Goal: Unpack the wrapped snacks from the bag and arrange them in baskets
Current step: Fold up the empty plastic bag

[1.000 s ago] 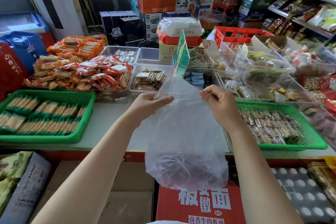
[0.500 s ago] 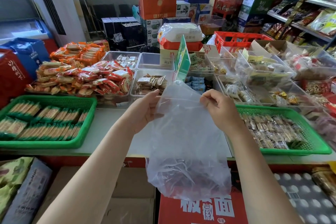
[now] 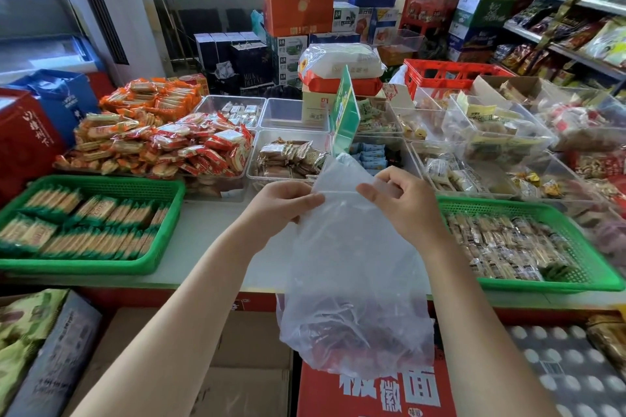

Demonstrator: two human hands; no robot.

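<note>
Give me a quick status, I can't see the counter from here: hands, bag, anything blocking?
Left hand and right hand pinch the clear bag top. Bag hangs at counter edge, dark-red snacks inside. Green baskets either side, nothing blocking.

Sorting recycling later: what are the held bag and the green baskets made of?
Bag: thin clear plastic film, likely; it is see-through, crinkled and limp between left hand and right hand. Green baskets: rigid moulded plastic, apparently; glossy rims, mesh walls.

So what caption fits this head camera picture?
Both hands pinch a clear plastic bag between two green baskets.
</note>
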